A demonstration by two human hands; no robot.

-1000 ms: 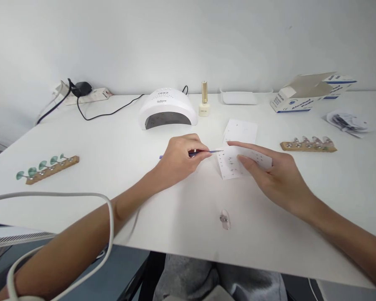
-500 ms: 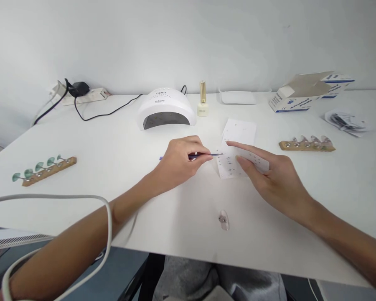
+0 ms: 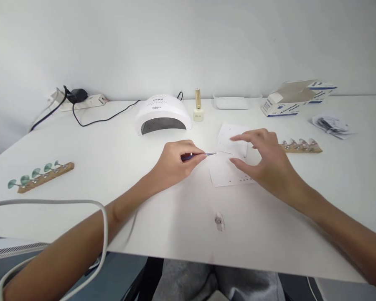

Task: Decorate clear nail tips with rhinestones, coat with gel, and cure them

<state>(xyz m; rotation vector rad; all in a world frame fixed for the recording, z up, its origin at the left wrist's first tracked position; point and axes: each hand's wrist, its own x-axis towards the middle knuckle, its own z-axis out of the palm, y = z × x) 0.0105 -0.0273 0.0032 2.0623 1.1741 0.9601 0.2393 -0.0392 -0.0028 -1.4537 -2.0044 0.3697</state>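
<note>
My left hand pinches a slim blue-handled nail brush. Its thin tip points right, at the edge of some small white sheets. My right hand hovers over these sheets with thumb and forefinger spread apart, nothing visible between them. The lower sheet carries a row of tiny dark dots, partly covered by my right hand. Behind it lies the upper sheet, slightly turned. Nearer to me on the table, a clear pinkish nail tip lies by itself with a small dark or shiny spot on it.
A white nail lamp and a polish bottle stand at the back. Wooden stands hold green nail tips at left and clear ones at right. An open box stands back right. A pale cable loops over my left forearm.
My right hand's fingers have lifted and curved off the lower sheet. That sheet's cross-like patterns no longer show; a dotted row shows near its front edge. The view has shifted slightly.
</note>
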